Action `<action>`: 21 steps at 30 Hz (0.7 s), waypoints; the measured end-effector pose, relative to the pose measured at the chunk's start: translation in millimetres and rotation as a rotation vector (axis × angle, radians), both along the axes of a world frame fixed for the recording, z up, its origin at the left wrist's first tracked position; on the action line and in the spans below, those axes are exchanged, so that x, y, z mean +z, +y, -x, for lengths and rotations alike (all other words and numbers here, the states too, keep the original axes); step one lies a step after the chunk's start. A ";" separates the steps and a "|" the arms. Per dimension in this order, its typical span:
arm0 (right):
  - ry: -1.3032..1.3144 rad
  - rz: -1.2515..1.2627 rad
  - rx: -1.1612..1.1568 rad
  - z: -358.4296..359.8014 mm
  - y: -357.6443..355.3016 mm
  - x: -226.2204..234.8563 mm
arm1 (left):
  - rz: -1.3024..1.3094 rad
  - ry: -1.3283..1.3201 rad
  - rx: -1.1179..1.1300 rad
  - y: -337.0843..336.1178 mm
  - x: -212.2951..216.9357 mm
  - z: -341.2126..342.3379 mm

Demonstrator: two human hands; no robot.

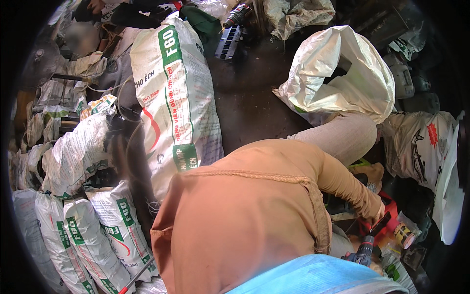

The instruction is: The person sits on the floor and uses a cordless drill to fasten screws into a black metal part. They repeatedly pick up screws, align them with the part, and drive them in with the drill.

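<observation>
My right arm, in an orange-brown sleeve, reaches down to the lower right. My right hand (379, 216) is mostly covered by the cuff and rests against a red plastic object (389, 215); its fingers are hidden. Just below it lies a dark cordless drill with red trim (364, 252). A small yellow-labelled can (404, 235) sits to the right of the drill. My left hand is out of view behind my torso. My bent knee in grey trousers (342, 132) is above the arm.
A tall white-and-green woven sack (176, 98) stands to the left, with several similar sacks (93, 230) stacked lower left. An open white sack (342, 78) lies on the dark floor (245, 98) upper right. Printed bags (421, 147) crowd the right edge. Another person's hand (95, 6) is at the top left.
</observation>
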State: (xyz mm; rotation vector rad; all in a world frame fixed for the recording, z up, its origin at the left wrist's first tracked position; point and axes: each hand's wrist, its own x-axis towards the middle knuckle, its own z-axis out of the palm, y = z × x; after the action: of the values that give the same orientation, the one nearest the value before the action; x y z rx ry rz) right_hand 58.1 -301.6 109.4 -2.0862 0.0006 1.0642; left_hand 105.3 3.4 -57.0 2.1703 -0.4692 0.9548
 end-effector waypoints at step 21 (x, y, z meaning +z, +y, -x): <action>0.628 0.286 0.166 -63.0 -20.4 -49.4 | -0.012 -0.195 -0.203 22.6 -8.4 18.8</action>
State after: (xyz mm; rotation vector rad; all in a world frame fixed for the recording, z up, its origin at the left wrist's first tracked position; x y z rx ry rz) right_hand 121.1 -322.0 60.0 -1.9269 0.3099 1.8754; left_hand 86.5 26.1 -65.4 2.0029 -0.7745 1.0550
